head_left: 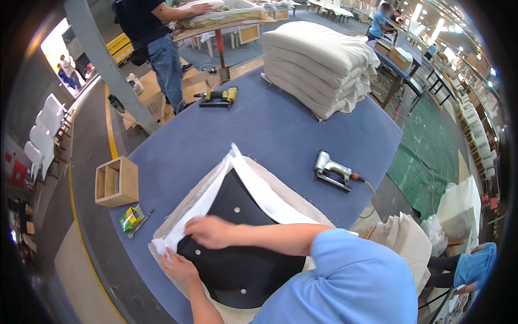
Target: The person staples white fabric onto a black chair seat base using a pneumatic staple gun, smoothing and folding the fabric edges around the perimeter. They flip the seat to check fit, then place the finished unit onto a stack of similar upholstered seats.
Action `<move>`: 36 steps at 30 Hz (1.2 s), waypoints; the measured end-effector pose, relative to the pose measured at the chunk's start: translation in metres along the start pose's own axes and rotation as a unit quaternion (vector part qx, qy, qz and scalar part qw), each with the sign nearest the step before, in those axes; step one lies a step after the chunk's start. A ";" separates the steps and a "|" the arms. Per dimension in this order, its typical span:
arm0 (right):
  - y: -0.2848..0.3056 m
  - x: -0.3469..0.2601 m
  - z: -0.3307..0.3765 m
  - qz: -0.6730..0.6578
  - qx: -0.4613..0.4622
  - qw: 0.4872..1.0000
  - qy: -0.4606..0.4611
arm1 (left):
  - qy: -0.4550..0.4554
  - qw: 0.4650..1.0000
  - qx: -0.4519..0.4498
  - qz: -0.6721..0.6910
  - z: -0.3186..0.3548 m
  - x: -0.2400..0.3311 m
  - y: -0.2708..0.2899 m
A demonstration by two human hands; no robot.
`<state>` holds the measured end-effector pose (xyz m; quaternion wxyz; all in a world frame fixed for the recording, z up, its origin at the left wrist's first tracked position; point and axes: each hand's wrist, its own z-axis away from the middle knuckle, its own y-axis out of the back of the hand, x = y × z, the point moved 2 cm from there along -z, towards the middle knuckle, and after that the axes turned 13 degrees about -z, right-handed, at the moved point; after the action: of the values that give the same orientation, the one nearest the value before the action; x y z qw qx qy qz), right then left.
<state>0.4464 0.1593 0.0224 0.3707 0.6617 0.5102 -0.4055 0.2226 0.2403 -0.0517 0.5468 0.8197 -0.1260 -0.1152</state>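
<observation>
A black panel [237, 270] with several round pale holes lies on the blue-topped table in front of me. White padding [200, 208] is folded over its edges, and beige fabric [278, 183] spreads out beneath. My left hand [181, 268] grips the padding at the panel's left corner, fingertips pressed together on it. Just above and to its right, my right hand [211, 232] is closed at the padding's inner edge, slightly smeared by motion; its fingertips are partly hidden. A silver-grey staple gun [333, 171] with an orange hose fitting rests to the right.
A yellow-black staple gun [218, 98] and a tall stack of folded beige cushions [321, 65] sit at the table's far side. A wooden box [117, 182], a small green-yellow box [131, 218] and a screwdriver [141, 224] line the left edge. A co-worker [156, 43] stands beyond.
</observation>
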 end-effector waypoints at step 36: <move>0.067 -0.092 -0.072 0.012 -0.119 0.916 -0.383 | 0.132 0.981 -0.030 0.140 0.005 0.001 0.011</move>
<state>0.5093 0.1763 0.1399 0.6186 0.4124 0.3659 -0.5599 0.2209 0.2313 -0.0436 0.5934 0.7853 -0.1630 0.0677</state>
